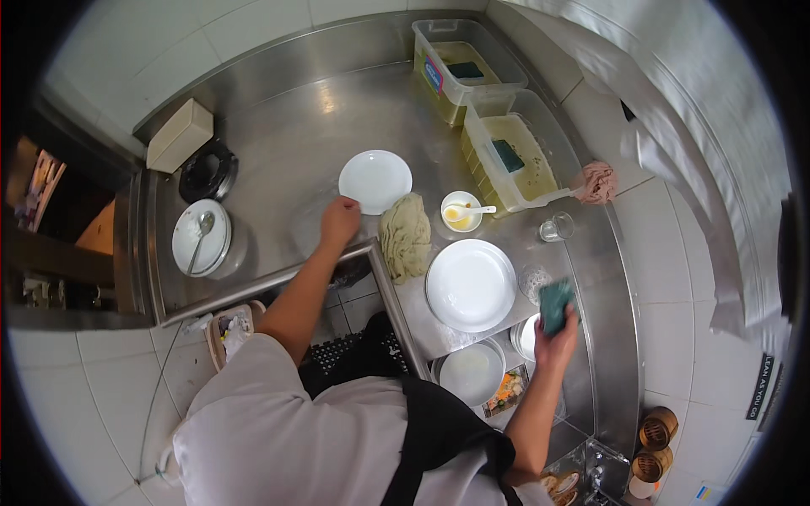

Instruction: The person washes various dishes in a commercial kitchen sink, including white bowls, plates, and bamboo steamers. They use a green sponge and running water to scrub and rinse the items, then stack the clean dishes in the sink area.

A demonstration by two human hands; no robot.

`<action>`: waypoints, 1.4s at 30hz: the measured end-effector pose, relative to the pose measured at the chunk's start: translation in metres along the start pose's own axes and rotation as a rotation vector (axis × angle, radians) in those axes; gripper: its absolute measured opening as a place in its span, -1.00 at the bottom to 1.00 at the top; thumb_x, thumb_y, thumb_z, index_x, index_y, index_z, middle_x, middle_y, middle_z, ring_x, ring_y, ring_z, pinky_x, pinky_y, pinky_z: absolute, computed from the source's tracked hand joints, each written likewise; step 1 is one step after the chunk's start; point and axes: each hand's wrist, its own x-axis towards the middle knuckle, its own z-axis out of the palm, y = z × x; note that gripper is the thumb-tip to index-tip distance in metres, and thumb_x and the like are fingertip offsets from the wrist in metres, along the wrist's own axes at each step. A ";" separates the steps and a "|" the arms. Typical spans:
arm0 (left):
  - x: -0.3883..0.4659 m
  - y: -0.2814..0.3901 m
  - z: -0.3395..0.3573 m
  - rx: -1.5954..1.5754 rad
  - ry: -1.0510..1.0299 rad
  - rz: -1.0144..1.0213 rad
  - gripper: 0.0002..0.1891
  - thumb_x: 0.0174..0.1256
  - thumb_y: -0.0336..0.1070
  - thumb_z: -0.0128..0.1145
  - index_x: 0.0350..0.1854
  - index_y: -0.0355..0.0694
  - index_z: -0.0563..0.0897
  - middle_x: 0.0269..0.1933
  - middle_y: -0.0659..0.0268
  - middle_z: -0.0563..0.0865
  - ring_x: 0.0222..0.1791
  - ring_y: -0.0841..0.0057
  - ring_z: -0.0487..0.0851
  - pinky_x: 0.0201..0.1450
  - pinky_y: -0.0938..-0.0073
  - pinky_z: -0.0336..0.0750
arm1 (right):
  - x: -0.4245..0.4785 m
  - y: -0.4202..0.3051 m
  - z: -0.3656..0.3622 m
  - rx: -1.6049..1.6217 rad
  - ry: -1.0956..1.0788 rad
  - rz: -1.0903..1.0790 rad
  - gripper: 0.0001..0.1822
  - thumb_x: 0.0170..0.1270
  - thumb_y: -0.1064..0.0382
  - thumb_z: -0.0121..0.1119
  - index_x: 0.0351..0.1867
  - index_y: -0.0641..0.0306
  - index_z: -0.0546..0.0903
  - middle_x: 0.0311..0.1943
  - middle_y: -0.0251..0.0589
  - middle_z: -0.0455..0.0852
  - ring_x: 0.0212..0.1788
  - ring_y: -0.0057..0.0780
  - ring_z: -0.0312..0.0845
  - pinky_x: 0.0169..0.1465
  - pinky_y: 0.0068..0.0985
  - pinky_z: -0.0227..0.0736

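Note:
My left hand [340, 221] is at the near edge of a white plate [376, 181] on the steel counter; its fingers touch or nearly touch the rim, and I cannot tell if they grip it. In my right hand [557, 338] is a green scouring pad [555, 306], held above the counter at the right. A large white plate [471, 285] lies between the hands, with a crumpled greenish cloth [405, 239] to its left. Behind it stands a small white bowl [452, 224] with yellow liquid and a white spoon [479, 209]. A clear glass [557, 227] is farther right.
Two plastic tubs of cloudy liquid [436, 107] [478, 180] with green pads stand at the back right. Stacked white plates with a metal spoon [201, 235] are at the left. White bowls [524, 336], stacked dishes [472, 374] and a tray of food scraps [507, 391] lie near my right arm.

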 end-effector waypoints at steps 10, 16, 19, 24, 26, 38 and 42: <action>0.097 -0.063 0.031 0.034 -0.059 -0.220 -0.50 0.08 -0.12 0.30 -0.09 -0.50 0.59 -0.09 -0.14 0.68 -0.06 0.02 0.66 -0.01 0.14 0.50 | 0.093 -0.024 0.131 0.135 -0.402 -0.280 -0.48 0.42 0.08 0.03 0.29 0.33 0.32 0.19 -0.04 0.51 0.05 -0.27 0.54 0.08 -0.44 0.49; 0.116 -0.026 0.029 -0.489 -0.091 -0.244 -0.78 0.25 -0.27 0.19 -0.21 -0.27 0.48 -0.35 0.22 0.58 -0.37 0.46 0.59 -0.36 0.40 0.49 | 0.059 0.117 -0.050 -0.391 -0.129 -0.249 -0.66 0.41 0.16 0.06 0.12 0.26 0.51 -0.02 -0.19 0.68 -0.16 -0.56 0.59 -0.06 -0.58 0.46; 0.158 -0.026 0.006 -0.224 -0.027 0.077 -0.80 0.31 -0.28 0.15 -0.22 -0.29 0.46 -0.34 0.25 0.55 -0.29 0.45 0.55 -0.22 0.44 0.48 | -0.028 0.157 -0.122 -0.309 0.076 0.049 -0.71 0.39 0.20 0.06 0.08 0.21 0.54 -0.05 -0.26 0.70 -0.20 -0.60 0.60 -0.13 -0.61 0.44; 0.143 0.073 -0.033 0.084 0.057 0.750 -0.69 0.38 -0.17 0.16 -0.04 -0.31 0.51 -0.16 0.17 0.59 -0.15 0.35 0.53 -0.03 0.37 0.43 | -0.160 0.191 -0.241 -0.482 0.342 0.140 -0.72 0.36 0.24 0.07 0.05 0.21 0.57 -0.13 -0.30 0.72 -0.25 -0.60 0.59 -0.21 -0.63 0.43; 0.121 0.115 -0.025 -0.053 -0.178 0.832 -0.72 0.41 -0.24 0.12 0.01 -0.32 0.50 -0.11 0.22 0.60 -0.11 0.45 0.53 0.03 0.46 0.42 | -0.207 0.203 -0.288 -0.627 0.471 0.119 -0.72 0.35 0.26 0.08 0.04 0.25 0.58 -0.17 -0.29 0.73 -0.27 -0.59 0.59 -0.23 -0.63 0.43; -0.261 0.226 0.173 -0.322 -1.032 0.858 -0.78 0.41 -0.33 0.09 0.02 -0.26 0.52 -0.07 0.29 0.59 -0.08 0.59 0.52 0.01 0.56 0.42 | -0.260 0.131 -0.428 -0.973 0.595 0.135 -0.66 0.17 0.21 0.26 -0.02 0.24 0.65 -0.11 -0.12 0.74 -0.04 -0.24 0.66 0.03 -0.44 0.49; -0.407 0.191 0.241 -0.107 -0.994 0.959 -0.74 0.38 -0.25 0.09 0.01 -0.25 0.52 -0.11 0.04 0.66 -0.13 0.24 0.66 -0.07 0.33 0.50 | -0.187 0.123 -0.448 -0.987 0.067 0.021 -0.51 0.04 0.19 0.31 0.07 0.21 0.61 0.02 -0.07 0.67 0.08 -0.18 0.59 0.12 -0.36 0.46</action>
